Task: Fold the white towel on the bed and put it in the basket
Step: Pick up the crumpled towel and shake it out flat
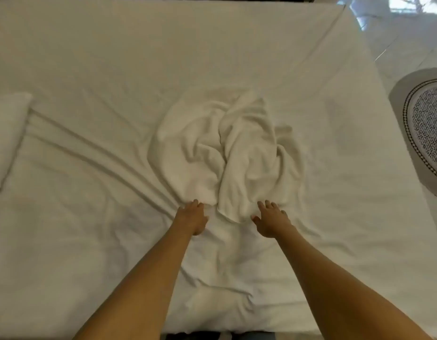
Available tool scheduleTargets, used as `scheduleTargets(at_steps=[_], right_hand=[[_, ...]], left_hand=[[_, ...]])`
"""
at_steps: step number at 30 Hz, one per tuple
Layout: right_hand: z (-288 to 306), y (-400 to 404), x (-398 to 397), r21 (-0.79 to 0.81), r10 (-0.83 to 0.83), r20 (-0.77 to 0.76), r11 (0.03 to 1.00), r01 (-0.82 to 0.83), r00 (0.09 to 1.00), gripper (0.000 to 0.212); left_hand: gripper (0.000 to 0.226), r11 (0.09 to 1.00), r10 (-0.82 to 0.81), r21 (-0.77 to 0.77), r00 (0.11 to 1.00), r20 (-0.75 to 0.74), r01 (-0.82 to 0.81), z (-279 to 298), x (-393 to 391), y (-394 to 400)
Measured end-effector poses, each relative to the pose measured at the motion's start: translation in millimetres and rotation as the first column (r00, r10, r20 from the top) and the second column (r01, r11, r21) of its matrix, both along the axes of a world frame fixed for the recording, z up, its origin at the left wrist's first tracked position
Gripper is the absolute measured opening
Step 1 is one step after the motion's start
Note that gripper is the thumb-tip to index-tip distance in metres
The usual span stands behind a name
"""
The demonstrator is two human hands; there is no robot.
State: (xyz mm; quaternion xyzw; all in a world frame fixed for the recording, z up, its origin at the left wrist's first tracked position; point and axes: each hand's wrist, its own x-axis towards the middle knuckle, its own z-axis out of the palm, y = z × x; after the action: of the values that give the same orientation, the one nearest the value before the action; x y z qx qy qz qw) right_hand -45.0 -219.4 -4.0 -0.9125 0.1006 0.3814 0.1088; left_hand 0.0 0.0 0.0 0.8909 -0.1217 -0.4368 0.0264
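A white towel (237, 153) lies crumpled in a heap at the middle of the bed (114, 57), which is covered by a white sheet. My left hand (191, 215) reaches the heap's near left edge, fingertips touching the cloth. My right hand (271, 218) rests at the near right edge, fingers spread, touching the hanging fold. Neither hand has closed on the towel. No basket is in view.
A white pillow (6, 133) lies at the bed's left edge. The sheet is creased in long folds running from the left toward my left hand. On the tiled floor to the right lies a round patterned mat (426, 128).
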Motion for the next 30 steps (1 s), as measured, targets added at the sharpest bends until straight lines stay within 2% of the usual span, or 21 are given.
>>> scheduleTargets(at_steps=[5, 10, 16, 20, 26, 30], right_hand=[[-43.2, 5.9, -6.3, -0.002, 0.057, -0.011, 0.998, -0.057, 0.998, 0.059], [-84.7, 19.4, -11.4, 0.005, 0.134, 0.071, 0.991, -0.134, 0.988, 0.065], [-119.2, 28.0, -10.6, -0.029, 0.086, 0.182, 0.996, -0.082, 0.98, 0.069], [-133.9, 27.4, -11.2, -0.03, 0.061, 0.32, 0.998, -0.054, 0.946, 0.06], [-135.9, 23.5, -13.3, -0.027, 0.046, 0.428, 0.999, -0.038, 0.902, 0.045], [-128.1, 20.8, -16.4, -0.156, 0.106, 0.56, 0.988, -0.021, 0.821, 0.027]], left_hand=[[0.061, 0.997, -0.044, -0.06, 0.998, 0.036, 0.046, -40.5, -8.0, -11.2], [0.065, 0.993, -0.111, -0.013, 0.981, 0.157, 0.114, -80.1, -5.3, -12.1], [0.071, 0.992, -0.122, 0.014, 0.937, 0.328, 0.124, -118.4, 9.3, -12.4], [0.073, 0.993, -0.115, 0.011, 0.917, 0.382, 0.12, -137.7, 18.1, -16.6], [0.057, 0.991, -0.104, -0.027, 0.875, 0.473, 0.133, -147.9, 20.0, -16.3], [0.052, 0.971, 0.025, -0.219, 0.862, 0.507, 0.101, -142.4, 19.3, -6.4]])
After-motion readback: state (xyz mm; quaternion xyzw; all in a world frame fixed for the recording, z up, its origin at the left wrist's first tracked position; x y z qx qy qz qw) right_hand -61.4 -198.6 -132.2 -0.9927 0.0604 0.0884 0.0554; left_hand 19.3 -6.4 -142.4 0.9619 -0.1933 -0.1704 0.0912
